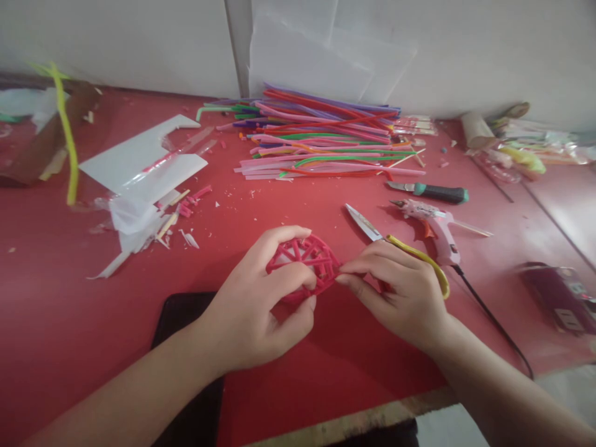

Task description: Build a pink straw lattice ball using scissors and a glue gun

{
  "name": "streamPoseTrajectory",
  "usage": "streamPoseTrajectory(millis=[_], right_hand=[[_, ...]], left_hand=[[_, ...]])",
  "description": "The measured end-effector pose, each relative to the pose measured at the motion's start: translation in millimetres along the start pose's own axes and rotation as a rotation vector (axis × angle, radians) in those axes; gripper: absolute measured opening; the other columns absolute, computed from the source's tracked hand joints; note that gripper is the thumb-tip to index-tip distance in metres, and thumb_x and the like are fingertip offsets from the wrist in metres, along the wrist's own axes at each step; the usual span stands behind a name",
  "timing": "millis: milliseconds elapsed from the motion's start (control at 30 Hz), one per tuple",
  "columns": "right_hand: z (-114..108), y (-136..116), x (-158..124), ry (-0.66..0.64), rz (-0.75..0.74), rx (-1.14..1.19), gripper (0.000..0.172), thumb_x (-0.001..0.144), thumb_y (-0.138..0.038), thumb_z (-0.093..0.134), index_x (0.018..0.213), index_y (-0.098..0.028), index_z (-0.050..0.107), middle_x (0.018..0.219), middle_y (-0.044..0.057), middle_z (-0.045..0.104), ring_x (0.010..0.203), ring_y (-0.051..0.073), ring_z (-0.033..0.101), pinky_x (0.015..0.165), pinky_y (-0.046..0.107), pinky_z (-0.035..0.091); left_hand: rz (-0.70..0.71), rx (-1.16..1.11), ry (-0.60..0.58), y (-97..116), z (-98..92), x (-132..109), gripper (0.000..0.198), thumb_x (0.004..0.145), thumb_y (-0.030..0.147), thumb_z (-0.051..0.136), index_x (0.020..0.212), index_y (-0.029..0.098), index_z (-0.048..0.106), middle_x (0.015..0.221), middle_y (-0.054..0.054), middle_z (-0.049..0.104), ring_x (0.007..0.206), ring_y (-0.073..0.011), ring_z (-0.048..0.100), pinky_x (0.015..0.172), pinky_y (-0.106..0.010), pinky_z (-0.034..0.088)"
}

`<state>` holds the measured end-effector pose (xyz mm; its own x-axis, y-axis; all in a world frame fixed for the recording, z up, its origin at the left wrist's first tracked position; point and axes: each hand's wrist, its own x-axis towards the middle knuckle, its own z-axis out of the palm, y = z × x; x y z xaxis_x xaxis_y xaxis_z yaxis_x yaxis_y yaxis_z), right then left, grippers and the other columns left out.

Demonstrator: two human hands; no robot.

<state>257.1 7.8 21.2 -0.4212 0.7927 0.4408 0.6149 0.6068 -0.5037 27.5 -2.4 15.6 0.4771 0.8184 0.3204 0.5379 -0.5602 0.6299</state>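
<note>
My left hand (256, 304) is closed around a round pinkish-red openwork piece (326, 264), made of short bars joined in a lattice. Its fingers curl over the far side while the thumb presses the near side. At the piece's right edge, my right hand (403, 288) pinches with thumb and forefinger; whether a separate bit sits in that pinch is hidden. Under and beyond the right hand lie scissors (365, 223) with a yellow handle, partly covered. Just past them rests a pink hot glue gun (440, 233) with a glue stick in its back.
A utility knife (442, 192) lies above the glue gun. Long coloured sticks (321, 136) are heaped by the wall. White card (125, 161) and scraps lie left. A dark flat object (186, 316) sits under my left forearm. A cable runs along the right, near a power strip (554, 298).
</note>
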Motion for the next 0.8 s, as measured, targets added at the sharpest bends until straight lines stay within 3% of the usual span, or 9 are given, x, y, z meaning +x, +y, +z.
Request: streamPoseTrajectory(millis=[333,633,800], right_hand=[[-9,5,1,-0.112,-0.095,0.075,0.005,0.089,-0.016,0.067,0.085,-0.019,0.068,0.074,0.001,0.068,0.070,0.014,0.061,0.066,0.028,0.050],[-12,4,1,-0.193,-0.083,0.176,0.008,0.088,-0.014,0.065,0.083,-0.020,0.066,0.072,0.000,0.066,0.070,0.013,0.058,0.063,0.027,0.048],[-10,4,1,-0.161,-0.066,0.147,0.007,0.088,-0.015,0.066,0.083,-0.020,0.066,0.071,0.000,0.065,0.067,0.013,0.058,0.062,0.027,0.049]], left_hand=[[0.008,0.018,0.017,0,1.6,1,0.006,0.085,0.017,0.060,0.090,0.021,0.062,0.139,-0.012,0.046,0.130,-0.0281,0.050,0.106,-0.045,0.047],[0.007,0.024,0.006,0,0.9,0,0.006,0.087,0.018,0.059,0.091,0.021,0.063,0.140,-0.012,0.046,0.132,-0.0268,0.049,0.108,-0.043,0.046],[0.008,0.015,0.003,0,0.7,-1,0.007,0.086,0.018,0.061,0.091,0.021,0.063,0.139,-0.012,0.047,0.130,-0.0285,0.050,0.106,-0.045,0.048]])
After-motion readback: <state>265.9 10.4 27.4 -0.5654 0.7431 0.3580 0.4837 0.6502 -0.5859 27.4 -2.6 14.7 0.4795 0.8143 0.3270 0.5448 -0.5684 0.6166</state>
